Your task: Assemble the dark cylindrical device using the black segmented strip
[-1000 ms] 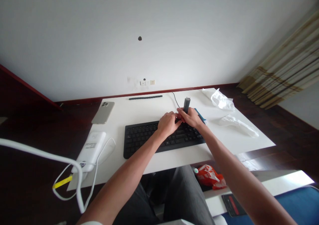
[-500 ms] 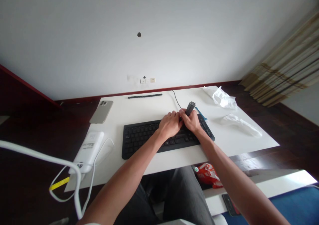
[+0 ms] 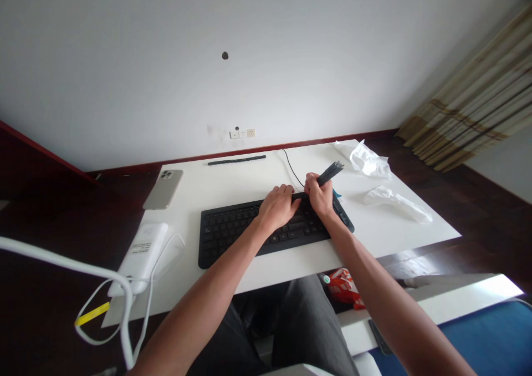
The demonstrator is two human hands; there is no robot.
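Note:
A black keyboard [image 3: 233, 226] lies on the white table in front of me. My left hand [image 3: 277, 208] grips its far edge, fingers curled over the rim and thumb bent toward the keys. Right of it, my right hand [image 3: 319, 194] is wrapped round a dark grey stick-shaped tool [image 3: 331, 172]. The tool's upper end, which looks notched, tilts up and to the right; its lower end is hidden by the hand. That hand is over the keyboard's far right part. A bit of a blue item [image 3: 337, 194] shows behind my right hand.
A phone [image 3: 163, 189] and a white power bank-like box [image 3: 143, 251] with white cables lie at the left. A black strip [image 3: 236, 160] is near the back edge. Crumpled white wrappings [image 3: 368, 161] lie at the right. A thin black cable [image 3: 292, 167] runs off the back.
My right hand has moved slightly apart from my left, and the tool has tipped further to the right. The fingers of both hands touched before; a gap shows now. The view has shifted a little.

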